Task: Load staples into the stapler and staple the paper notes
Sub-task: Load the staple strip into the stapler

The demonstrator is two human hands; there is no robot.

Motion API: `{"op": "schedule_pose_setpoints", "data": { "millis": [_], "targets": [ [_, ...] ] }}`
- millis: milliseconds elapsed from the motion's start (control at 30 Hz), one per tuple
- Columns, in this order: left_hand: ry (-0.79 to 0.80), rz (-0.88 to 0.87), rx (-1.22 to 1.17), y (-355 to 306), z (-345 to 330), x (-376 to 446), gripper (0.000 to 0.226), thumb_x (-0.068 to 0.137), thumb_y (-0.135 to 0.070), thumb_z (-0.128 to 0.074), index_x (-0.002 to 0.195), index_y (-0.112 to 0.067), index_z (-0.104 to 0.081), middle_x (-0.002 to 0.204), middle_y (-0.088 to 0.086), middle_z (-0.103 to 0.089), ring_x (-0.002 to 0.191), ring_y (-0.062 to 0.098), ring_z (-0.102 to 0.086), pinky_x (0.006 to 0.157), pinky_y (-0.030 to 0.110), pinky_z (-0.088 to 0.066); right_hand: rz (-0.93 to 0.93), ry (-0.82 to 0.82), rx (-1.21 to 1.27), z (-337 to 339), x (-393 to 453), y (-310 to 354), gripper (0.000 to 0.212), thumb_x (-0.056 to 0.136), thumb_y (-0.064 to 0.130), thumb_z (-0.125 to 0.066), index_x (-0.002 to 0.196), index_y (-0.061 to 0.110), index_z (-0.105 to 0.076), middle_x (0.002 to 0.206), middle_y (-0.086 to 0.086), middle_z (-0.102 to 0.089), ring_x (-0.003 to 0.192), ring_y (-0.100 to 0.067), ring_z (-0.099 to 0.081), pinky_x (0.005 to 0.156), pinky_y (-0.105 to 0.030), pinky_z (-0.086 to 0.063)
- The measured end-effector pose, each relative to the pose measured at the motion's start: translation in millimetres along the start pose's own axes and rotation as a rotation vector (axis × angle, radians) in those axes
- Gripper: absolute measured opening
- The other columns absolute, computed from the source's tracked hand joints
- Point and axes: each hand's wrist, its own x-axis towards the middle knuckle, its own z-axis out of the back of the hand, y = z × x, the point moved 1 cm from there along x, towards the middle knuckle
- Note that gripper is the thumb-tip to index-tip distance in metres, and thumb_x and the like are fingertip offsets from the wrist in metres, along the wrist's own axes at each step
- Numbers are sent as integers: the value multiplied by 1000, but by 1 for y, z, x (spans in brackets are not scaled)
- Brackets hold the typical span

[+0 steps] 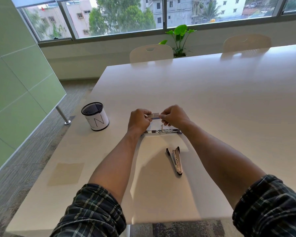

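Left hand (139, 119) and right hand (173, 117) each pinch an end of the small grey staple box (153, 115) above the white table (212, 93); the opened black-and-silver metal stapler (175, 160) lies nearer, on white paper (161, 190)

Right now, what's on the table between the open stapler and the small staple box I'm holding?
In the head view, the clipboard's metal clip lies between the stapler and the staple box, with white paper under it.
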Motion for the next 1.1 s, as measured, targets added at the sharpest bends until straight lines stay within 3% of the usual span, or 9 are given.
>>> {"op": "schedule_pose_setpoints", "data": {
  "millis": [167,400,567,700,900,1033,1100],
  "targets": [
    [39,2,52,4,-8,-1,31,90,-5,-72,119,-12,-76,117,8,-76,105,21,-71,95,31,-56,-31,31,-51,-6,5,-4,16,101,17,-67,105,5,-76,84,-11,-77,68,-20,-72,69,-35,-63],
    [54,9,68,11,-13,4,25,90,-3,-69,109,-14,-80,110,7,-78,100,20,-72,89,29,-57,-126,109,-2,-13,14,-13,21,102,12,-63,91,1,-77,70,-11,-69,60,-21,-61,61,-35,-53],
    [84,-16,87,14,-14,7,25,88,0,-67,104,-13,-80,108,6,-77,96,19,-71,85,30,-57,-144,105,37,-12,17,-17,16,100,12,-66,93,4,-78,69,-9,-70,56,-17,-61,57,-31,-52],
    [80,-84,142,12,-14,8,23,86,2,-67,101,-10,-79,110,6,-70,97,24,-68,85,36,-57,-152,100,52,-10,17,-18,15,100,12,-66,97,5,-78,69,-9,-71,52,-13,-60,53,-27,-51],
    [14,-182,200,5,-13,0,18,90,-9,-70,107,-12,-73,116,2,-56,103,21,-61,77,26,-49,-134,109,69,-6,11,-15,18,103,6,-59,110,13,-74,80,-10,-74,55,-14,-61,50,-25,-50],
    [32,-240,149,-5,-6,-11,19,85,-7,-62,97,-16,-74,108,-2,-60,93,17,-65,77,32,-58,-52,87,51,2,2,-13,23,103,9,-62,120,24,-67,88,-8,-76,63,-18,-67,54,-26,-55],
    [72,-244,126,-8,-2,-17,26,79,-5,-58,93,-18,-75,103,-5,-61,87,16,-65,75,33,-59,-16,68,23,8,-2,-12,19,102,11,-65,118,19,-65,87,-7,-78,64,-18,-70,57,-27,-55]
  ]
}}
